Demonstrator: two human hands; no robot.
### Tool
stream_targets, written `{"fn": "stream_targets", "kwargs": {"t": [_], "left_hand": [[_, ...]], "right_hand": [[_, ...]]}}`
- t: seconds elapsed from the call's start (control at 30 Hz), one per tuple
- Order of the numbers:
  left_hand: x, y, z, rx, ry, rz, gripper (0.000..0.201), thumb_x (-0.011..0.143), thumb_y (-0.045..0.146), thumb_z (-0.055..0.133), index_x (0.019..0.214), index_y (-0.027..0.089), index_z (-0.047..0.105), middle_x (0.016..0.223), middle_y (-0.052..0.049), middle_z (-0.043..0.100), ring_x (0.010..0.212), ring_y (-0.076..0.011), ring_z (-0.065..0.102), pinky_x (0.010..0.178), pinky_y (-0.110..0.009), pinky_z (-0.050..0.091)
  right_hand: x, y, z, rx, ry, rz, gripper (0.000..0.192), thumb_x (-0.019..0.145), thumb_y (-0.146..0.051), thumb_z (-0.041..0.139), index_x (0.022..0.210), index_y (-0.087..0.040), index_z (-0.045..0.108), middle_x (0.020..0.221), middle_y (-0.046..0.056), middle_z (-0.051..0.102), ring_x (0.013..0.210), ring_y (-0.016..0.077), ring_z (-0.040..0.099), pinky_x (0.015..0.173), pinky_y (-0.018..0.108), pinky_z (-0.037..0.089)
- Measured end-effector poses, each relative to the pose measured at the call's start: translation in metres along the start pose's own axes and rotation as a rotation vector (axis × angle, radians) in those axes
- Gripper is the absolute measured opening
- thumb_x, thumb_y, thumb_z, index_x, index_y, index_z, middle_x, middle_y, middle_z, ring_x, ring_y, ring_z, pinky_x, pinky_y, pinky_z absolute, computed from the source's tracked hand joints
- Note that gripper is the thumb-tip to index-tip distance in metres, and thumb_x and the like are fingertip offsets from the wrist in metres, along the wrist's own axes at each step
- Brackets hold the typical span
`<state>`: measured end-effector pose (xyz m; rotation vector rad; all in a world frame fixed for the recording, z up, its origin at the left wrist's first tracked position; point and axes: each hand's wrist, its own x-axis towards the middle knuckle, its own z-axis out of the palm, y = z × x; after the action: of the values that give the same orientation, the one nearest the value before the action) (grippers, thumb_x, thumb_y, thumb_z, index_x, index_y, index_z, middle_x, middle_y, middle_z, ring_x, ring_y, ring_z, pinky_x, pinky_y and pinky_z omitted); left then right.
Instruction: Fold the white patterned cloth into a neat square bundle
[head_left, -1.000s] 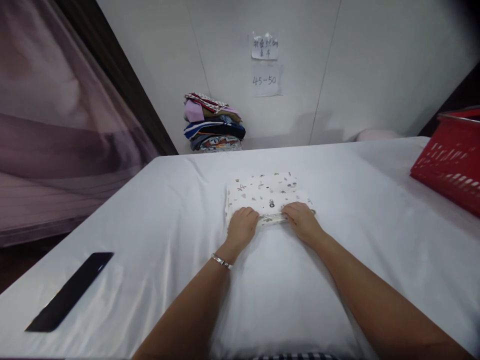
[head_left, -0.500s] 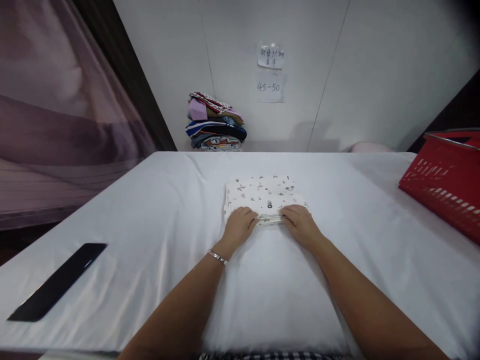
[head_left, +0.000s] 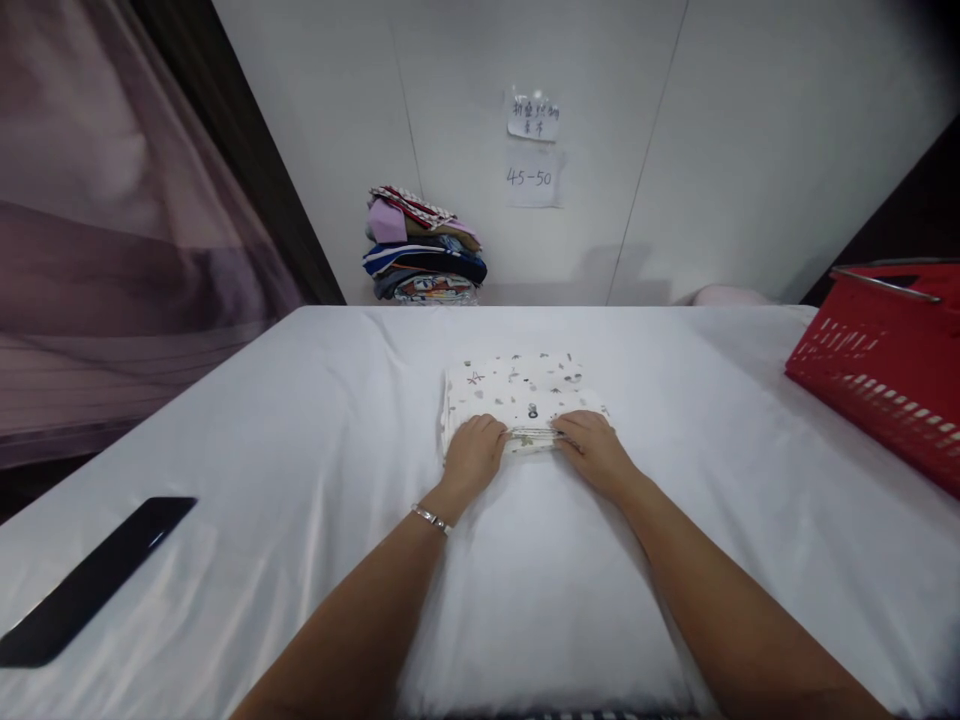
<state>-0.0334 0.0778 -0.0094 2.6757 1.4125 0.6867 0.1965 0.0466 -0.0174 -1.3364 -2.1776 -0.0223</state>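
On the tabletop: a white sheet covers the tabletop (head_left: 300,450); at its middle lies a folded cloth (head_left: 517,395).
Cloth look: white, sprinkled with small dark prints, folded to a flat rectangle of several layers, the near edge showing stacked hems.
Cloth place: dead centre, at 12 o'clock from the person, both hands on its near edge.
Since a second ago: the cloth lies as it did and the hands have kept to the same edge; only the view has shifted, so the dark slab has slid toward the left border.
Left hand: the left hand (head_left: 474,455) is curled, knuckles up, fingers pinching the cloth's near left corner; a thin bracelet (head_left: 430,517) sits on the wrist.
Right hand: the right hand (head_left: 592,452) is likewise curled, fingers pinching the near right part of the edge.
At 8 o'clock: a flat dark slab (head_left: 90,580) on the sheet.
At 11 o'clock: a pile of folded clothes (head_left: 424,245) against the wall.
At 12 o'clock, up the wall: two paper notes (head_left: 534,150).
At 2 o'clock: a red basket (head_left: 885,370).
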Motion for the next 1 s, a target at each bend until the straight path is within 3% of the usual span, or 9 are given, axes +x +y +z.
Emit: {"fn": "stream_targets", "kwargs": {"t": [0.17, 0.33, 0.6, 0.87, 1.0], "left_hand": [[-0.0008, 0.0004, -0.0007, -0.033, -0.01, 0.01, 0.024, 0.093, 0.029, 0.037, 0.085, 0.018, 0.058, 0.086, -0.005, 0.057, 0.082, -0.0178, 0.05, 0.072, -0.032, 0.037], [-0.0024, 0.0019, -0.0025, -0.051, -0.022, 0.021, 0.017, 0.087, 0.034, 0.051, 0.093, 0.02, 0.059, 0.092, -0.005, 0.057, 0.086, -0.0188, 0.05, 0.074, -0.032, 0.038], [-0.0021, 0.0001, 0.001, -0.029, -0.011, 0.069, 0.019, 0.091, 0.029, 0.044, 0.09, 0.019, 0.06, 0.088, -0.004, 0.058, 0.084, -0.0186, 0.05, 0.073, -0.032, 0.038], [-0.0035, -0.0016, 0.0008, -0.017, -0.014, 0.119, 0.018, 0.081, 0.03, 0.059, 0.098, 0.023, 0.06, 0.093, -0.003, 0.058, 0.086, -0.0196, 0.05, 0.075, -0.034, 0.04], [-0.0042, -0.0014, 0.0016, -0.018, 0.004, 0.125, 0.016, 0.083, 0.029, 0.056, 0.098, 0.024, 0.06, 0.093, -0.003, 0.058, 0.086, -0.0192, 0.05, 0.074, -0.034, 0.04]], "right_hand": [[0.0009, 0.0018, 0.0042, -0.006, 0.02, 0.031, 0.022, 0.089, -0.024, 0.045, 0.102, -0.023, 0.063, 0.103, 0.007, 0.065, 0.099, 0.0224, 0.055, 0.087, 0.041, 0.04], [0.0026, 0.0003, 0.0033, 0.007, 0.025, 0.041, 0.021, 0.089, -0.02, 0.043, 0.094, -0.02, 0.063, 0.097, 0.008, 0.065, 0.093, 0.0223, 0.054, 0.084, 0.039, 0.04], [0.0007, -0.004, -0.0023, 0.011, 0.013, 0.03, 0.02, 0.089, -0.019, 0.042, 0.089, -0.021, 0.062, 0.093, 0.007, 0.064, 0.091, 0.0216, 0.054, 0.083, 0.037, 0.04], [-0.002, 0.0009, -0.0002, 0.042, 0.009, -0.008, 0.02, 0.09, -0.021, 0.045, 0.095, -0.019, 0.064, 0.098, 0.008, 0.065, 0.094, 0.0218, 0.055, 0.083, 0.038, 0.042], [-0.0036, 0.0018, -0.002, 0.063, -0.015, -0.035, 0.019, 0.088, -0.024, 0.05, 0.1, -0.021, 0.064, 0.102, 0.007, 0.065, 0.098, 0.0222, 0.054, 0.087, 0.04, 0.041]]}}
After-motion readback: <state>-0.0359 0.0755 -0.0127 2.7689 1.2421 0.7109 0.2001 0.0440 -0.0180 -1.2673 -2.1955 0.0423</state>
